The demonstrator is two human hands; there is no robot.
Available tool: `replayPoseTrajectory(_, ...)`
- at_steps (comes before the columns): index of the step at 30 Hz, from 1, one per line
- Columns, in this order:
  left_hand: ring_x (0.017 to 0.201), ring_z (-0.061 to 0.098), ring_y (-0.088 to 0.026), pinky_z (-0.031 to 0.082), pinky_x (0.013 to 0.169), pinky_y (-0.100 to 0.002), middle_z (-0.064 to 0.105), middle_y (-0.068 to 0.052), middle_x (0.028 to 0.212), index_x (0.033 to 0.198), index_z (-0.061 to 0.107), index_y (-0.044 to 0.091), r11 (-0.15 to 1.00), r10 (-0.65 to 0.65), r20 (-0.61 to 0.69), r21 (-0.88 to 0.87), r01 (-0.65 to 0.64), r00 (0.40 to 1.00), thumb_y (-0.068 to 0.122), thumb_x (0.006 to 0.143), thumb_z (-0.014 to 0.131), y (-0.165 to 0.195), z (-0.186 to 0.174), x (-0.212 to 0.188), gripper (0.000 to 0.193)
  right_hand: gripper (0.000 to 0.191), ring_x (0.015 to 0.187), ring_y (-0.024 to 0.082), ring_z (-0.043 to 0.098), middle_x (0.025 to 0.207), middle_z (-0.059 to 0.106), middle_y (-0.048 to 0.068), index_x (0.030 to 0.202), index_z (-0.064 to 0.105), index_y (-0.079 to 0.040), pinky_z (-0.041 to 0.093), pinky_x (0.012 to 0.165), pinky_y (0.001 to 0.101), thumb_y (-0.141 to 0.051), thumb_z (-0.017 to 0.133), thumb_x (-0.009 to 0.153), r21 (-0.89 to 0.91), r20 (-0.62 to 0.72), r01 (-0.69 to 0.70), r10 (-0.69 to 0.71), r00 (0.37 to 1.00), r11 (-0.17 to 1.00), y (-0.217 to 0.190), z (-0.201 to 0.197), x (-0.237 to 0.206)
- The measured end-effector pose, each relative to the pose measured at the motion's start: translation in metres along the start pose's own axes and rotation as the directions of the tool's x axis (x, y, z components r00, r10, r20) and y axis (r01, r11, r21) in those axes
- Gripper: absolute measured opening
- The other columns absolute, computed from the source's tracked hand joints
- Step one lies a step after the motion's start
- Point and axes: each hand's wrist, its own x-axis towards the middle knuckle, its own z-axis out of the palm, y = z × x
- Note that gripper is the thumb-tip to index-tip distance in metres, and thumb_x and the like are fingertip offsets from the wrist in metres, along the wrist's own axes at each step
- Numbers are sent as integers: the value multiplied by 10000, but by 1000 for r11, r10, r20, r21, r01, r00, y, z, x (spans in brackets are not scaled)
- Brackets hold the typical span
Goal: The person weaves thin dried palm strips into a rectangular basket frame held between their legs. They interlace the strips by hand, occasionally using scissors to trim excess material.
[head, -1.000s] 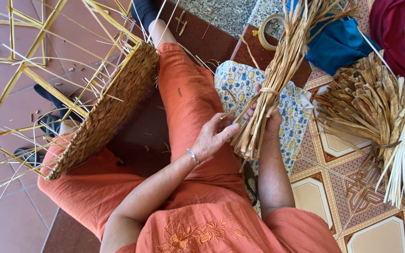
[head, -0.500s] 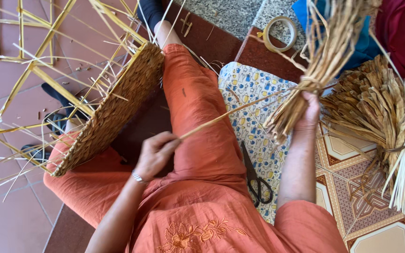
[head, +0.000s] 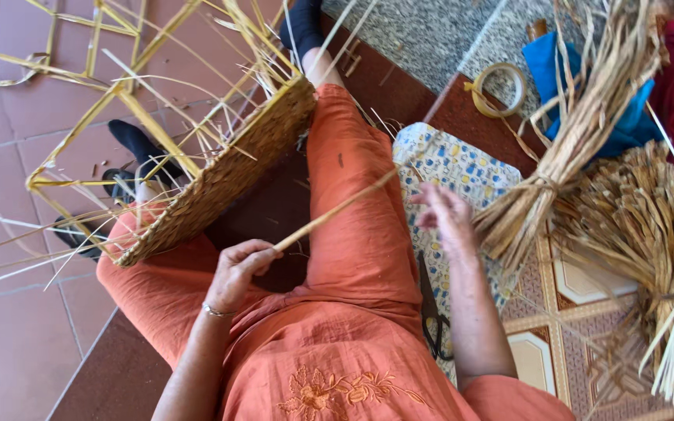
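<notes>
Since half a second back, your right hand (head: 448,214) has let go of the tied straw bundle (head: 544,187) and come in over the patterned cushion (head: 450,168); the bundle now lies on the tiled floor (head: 579,284) just beside that cushion's right edge. Right fingers loosely spread, holding nothing I can make out. Left hand (head: 237,269) closed around the near end of a single straw strand (head: 337,210), over your lap. The strand runs up and to the right, its far end near the right fingertips; touching or not, can't tell. Half-woven basket (head: 220,175) leans tilted on your left knee, loose stakes sticking out. Scissors (head: 434,331) lie on the cushion's near edge by your right forearm. Tape roll (head: 497,90) beyond the cushion's far corner.
</notes>
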Motion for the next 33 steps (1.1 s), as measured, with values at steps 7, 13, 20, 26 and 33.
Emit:
replayPoseTrajectory(7,735,597,-58,521,675,-242,717,35,795,959,787,14,986,16,54,167,-25,998,194,921,666,-9,16,-5,220,267,912,242,701,1033,714,129,1279,612,-41,608,814,415,-225,500,1120,606,153,27,-150,977,795,-24,36,67)
replayPoseTrajectory(13,698,680,-163,558,660,-327,737,-76,751,975,791,43,889,7,22,458,-16,1000,241,907,681,-36,7,7,236,257,785,200,671,890,673,82,1318,636,-23,607,742,379,-142,498,1136,632,142,167,-325,935,757,-69,70,64)
replayPoseTrajectory(20,984,661,-386,544,853,-466,709,-165,1066,1073,746,57,453,524,-1,847,-278,852,84,796,660,-21,11,9,291,125,592,95,585,783,654,52,1231,647,-43,476,496,234,-115,587,1149,553,354,159,-404,844,818,-93,151,21)
replayPoseTrajectory(26,1025,650,-326,564,882,-400,673,-114,1150,1118,695,38,384,761,98,729,-567,641,-15,893,693,72,26,11,231,126,640,38,531,876,692,8,1126,661,-40,400,543,176,-87,613,1020,306,512,40,-200,835,951,-57,207,8)
replayPoseTrajectory(33,1089,588,-324,529,965,-407,624,-132,1155,1050,669,17,47,842,195,902,-429,504,-12,849,704,144,10,62,205,164,575,20,461,746,584,-29,1077,676,-37,333,478,160,-198,648,1066,295,419,150,-269,867,944,-39,232,25)
